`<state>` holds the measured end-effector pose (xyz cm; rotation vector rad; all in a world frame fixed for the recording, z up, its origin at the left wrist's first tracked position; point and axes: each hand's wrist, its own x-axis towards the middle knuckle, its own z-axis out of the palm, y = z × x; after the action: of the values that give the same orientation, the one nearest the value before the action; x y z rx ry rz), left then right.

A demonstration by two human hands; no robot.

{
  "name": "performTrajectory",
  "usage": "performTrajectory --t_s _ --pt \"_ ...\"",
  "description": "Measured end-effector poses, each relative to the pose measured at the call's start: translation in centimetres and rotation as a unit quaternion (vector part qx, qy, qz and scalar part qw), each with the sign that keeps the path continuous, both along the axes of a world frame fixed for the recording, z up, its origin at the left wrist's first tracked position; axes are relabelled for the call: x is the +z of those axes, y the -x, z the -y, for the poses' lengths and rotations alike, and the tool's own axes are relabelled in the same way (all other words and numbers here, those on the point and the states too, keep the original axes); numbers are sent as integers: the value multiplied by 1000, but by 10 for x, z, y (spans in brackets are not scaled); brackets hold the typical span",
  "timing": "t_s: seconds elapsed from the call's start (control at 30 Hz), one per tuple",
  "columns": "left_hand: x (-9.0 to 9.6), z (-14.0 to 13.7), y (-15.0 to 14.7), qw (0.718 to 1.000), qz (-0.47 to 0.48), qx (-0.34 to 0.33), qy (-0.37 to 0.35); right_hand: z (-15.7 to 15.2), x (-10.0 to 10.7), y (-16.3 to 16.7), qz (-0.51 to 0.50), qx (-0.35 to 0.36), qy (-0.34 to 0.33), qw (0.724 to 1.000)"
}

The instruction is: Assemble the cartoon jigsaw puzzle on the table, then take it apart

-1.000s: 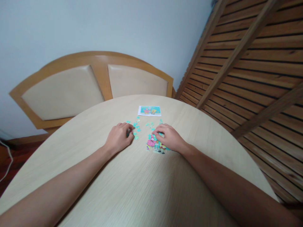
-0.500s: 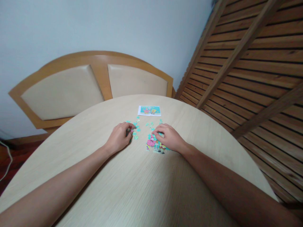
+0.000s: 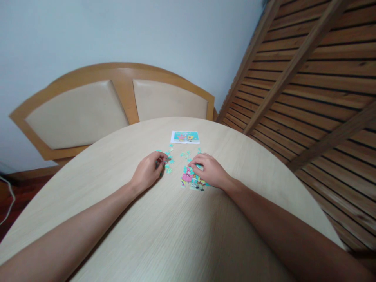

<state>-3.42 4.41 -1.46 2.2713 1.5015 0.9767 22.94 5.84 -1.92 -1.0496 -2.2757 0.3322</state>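
Note:
A partly assembled jigsaw puzzle with pink, yellow and turquoise cartoon figures lies flat on the table. Over its upper right part rests my right hand, the fingers curled and closed at its top edge; whatever is between the fingertips is hidden. My left hand is to the left, among loose turquoise puzzle pieces. Its thumb and forefinger are closed on a small puzzle piece, which is mostly covered by the fingers. More loose pieces lie between the hands and a little farther back.
Behind the pieces lies a printed picture sheet showing similar cartoon figures. The round light wood table stands before a padded bench back and a pale wall. Slatted wooden panelling rises at the right.
My left fingers have shifted slightly about the small piece among the loose ones. The right hand stays nearly still at the assembled puzzle.

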Motion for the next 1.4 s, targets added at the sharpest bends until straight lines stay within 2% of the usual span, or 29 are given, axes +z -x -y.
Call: performTrajectory --t_s 0.13,0.3,0.53,0.67,1.1,1.4 --pt "3 5 -6 999 38 -21 -2 1 0 1 2 5 4 1000" --pt "8 18 -21 995 74 -63 31 3 3 2 3 22 7 1000" --pt "3 25 -29 981 133 -112 84 5 6 2 2 44 0 999" --pt "1 25 -28 979 133 -126 91 5 6 3 0 49 -4 999" --pt "2 27 -30 970 157 -142 123 3 4 2 -2 49 -10 999" --pt "3 27 -32 978 131 -127 101 5 5 3 -8 56 -11 998"
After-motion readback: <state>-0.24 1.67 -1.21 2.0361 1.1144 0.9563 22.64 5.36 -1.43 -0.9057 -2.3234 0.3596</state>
